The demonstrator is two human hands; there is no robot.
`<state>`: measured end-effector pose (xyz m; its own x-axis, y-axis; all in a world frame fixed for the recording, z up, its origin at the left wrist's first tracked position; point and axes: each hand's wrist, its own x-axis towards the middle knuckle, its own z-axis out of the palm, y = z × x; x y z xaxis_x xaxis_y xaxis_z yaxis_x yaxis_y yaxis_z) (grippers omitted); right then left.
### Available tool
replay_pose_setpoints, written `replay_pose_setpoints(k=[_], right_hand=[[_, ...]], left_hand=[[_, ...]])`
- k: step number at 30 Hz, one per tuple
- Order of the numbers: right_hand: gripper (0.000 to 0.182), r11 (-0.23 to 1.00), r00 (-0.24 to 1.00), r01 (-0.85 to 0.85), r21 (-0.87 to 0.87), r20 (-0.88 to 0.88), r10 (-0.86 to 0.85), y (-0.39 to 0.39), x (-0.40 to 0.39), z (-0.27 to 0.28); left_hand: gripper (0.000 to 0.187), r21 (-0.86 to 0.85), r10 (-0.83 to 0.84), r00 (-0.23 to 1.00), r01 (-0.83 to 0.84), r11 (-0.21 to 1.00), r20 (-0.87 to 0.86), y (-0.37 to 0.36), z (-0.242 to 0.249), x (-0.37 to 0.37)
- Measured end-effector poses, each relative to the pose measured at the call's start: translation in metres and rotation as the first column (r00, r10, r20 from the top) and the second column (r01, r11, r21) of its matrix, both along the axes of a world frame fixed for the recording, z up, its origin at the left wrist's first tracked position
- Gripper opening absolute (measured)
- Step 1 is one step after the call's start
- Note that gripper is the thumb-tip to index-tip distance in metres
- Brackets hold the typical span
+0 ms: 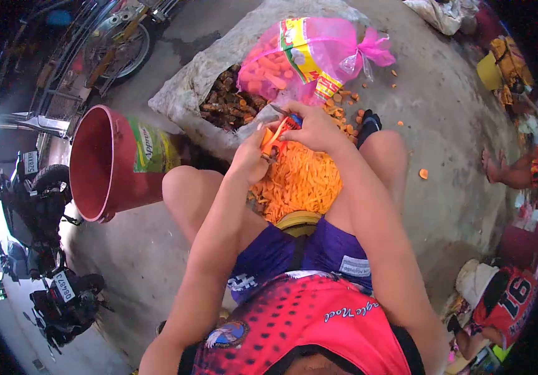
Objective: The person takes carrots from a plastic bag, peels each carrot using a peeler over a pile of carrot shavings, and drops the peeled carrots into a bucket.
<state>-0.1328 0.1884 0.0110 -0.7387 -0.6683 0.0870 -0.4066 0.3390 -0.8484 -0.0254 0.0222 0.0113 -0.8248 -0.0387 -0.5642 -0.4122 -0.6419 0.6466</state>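
My left hand (251, 156) is closed around an orange piece that looks like carrot (268, 139), over a heap of cut carrot strips (300, 184). Just beside it, my right hand (316, 130) is closed on a small tool (295, 119) with a blue part; a dark, thin blade-like end points left from the fingers. The two hands nearly meet, and the fingers partly hide both the carrot and the tool. Between my knees, the heap lies against the yellow rim (297, 220) of a container.
Ahead lies a pink net bag (269, 65) of carrots, beside a white sack (184, 94) with brown roots (228, 103). Carrot ends (344, 115) litter the floor. A red bucket (97, 162) is at left, near motorcycles (38, 200). Another person (503, 306) is at lower right.
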Motion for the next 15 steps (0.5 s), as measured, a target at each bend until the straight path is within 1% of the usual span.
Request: replay_pose_setpoints(k=[1,4,5,7,8,9,10,13,15], right_hand=[[0.05,1.0,1.0,0.02,0.023,-0.025,-0.019,0.0,0.001,0.0],[0.056,0.974,0.972,0.222,-0.035,-0.074,-0.224,0.008,-0.014,0.003],[0.055,0.966,0.965,0.258,0.036,-0.062,-0.255,0.011,-0.02,0.01],[0.055,0.972,0.971,0.236,0.007,-0.046,-0.235,0.009,-0.011,0.009],[0.054,0.974,0.973,0.225,-0.005,-0.04,-0.225,0.008,-0.009,0.007],[0.055,0.994,0.995,0.097,-0.045,0.012,-0.097,0.004,-0.007,0.004],[0.054,0.996,0.997,0.073,-0.057,0.026,-0.072,0.003,-0.005,0.002],[0.054,0.997,0.998,0.009,-0.083,0.066,-0.004,0.002,0.003,0.004],[0.053,0.996,0.997,-0.017,-0.085,0.076,0.023,0.004,0.0,0.012]], left_hand=[[0.041,-0.028,0.033,0.999,-0.033,0.999,0.026,0.005,0.004,0.0],[0.042,-0.135,-0.077,0.996,0.084,0.987,0.052,-0.013,-0.02,0.005],[0.043,-0.108,-0.074,0.996,0.079,0.991,0.05,-0.017,-0.027,0.005],[0.045,-0.05,-0.074,0.996,0.076,0.996,0.046,-0.019,-0.031,0.004],[0.046,0.008,-0.041,0.999,0.04,0.999,0.017,-0.019,-0.034,0.003],[0.047,0.068,-0.006,1.0,0.006,0.998,-0.007,-0.018,-0.031,0.003],[0.048,0.127,0.031,0.999,-0.028,0.992,-0.027,-0.017,-0.028,0.002],[0.051,0.105,0.035,0.998,-0.03,0.994,-0.05,-0.009,-0.021,0.0],[0.051,0.118,0.021,0.998,-0.013,0.993,-0.067,-0.013,-0.026,0.002]])
